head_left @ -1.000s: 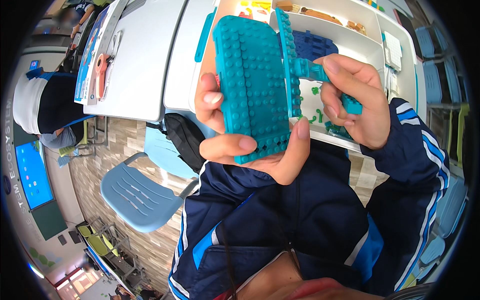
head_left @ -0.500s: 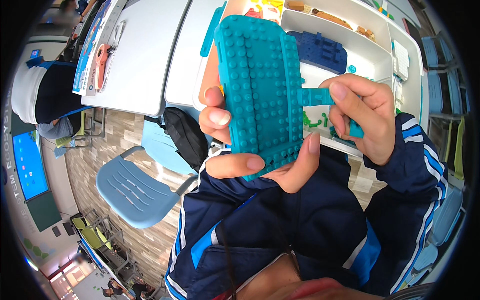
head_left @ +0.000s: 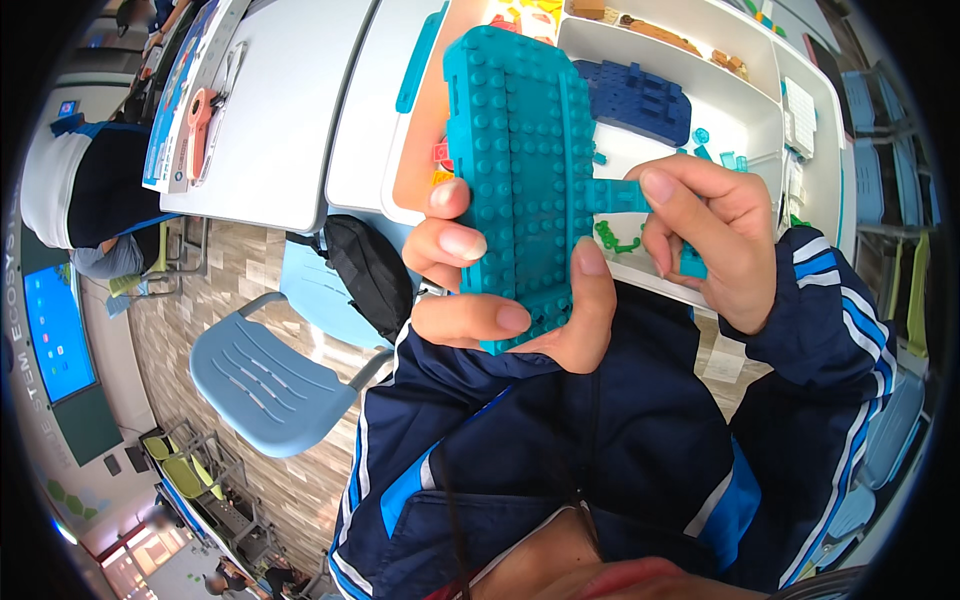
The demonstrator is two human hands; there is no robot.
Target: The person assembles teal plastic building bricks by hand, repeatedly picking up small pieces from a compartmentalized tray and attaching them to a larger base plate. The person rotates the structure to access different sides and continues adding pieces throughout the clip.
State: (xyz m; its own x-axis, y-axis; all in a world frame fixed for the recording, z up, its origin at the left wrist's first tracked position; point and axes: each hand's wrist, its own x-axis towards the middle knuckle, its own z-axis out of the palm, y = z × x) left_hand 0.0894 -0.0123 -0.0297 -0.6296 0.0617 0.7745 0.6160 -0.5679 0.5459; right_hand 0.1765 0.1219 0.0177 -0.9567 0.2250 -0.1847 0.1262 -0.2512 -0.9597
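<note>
A thick teal studded building-brick assembly [head_left: 490, 190] is tilted up in front of me. My left hand [head_left: 520, 300] is wrapped around its lower end, thumb on the right side and fingers on the left. From its right side sticks out a small flat teal piece [head_left: 617, 196]. The thumb and forefinger of my right hand [head_left: 715, 225] pinch the outer end of that piece. Against the right palm rests another small teal brick [head_left: 692, 262], partly covered by the curled fingers. Whether the pinched piece is joined to the assembly, I cannot tell.
Behind my hands stands a white compartment tray [head_left: 755, 85] with a dark blue studded assembly [head_left: 635, 103], green pieces [head_left: 617, 238] and brown parts. A white table [head_left: 265, 100] extends left. A blue chair [head_left: 272, 375] and a black backpack [head_left: 368, 275] are lower left.
The teal assembly has turned, showing more of its left edge. My right hand has shifted slightly left with the small pieces, and my left thumb has moved up along the side.
</note>
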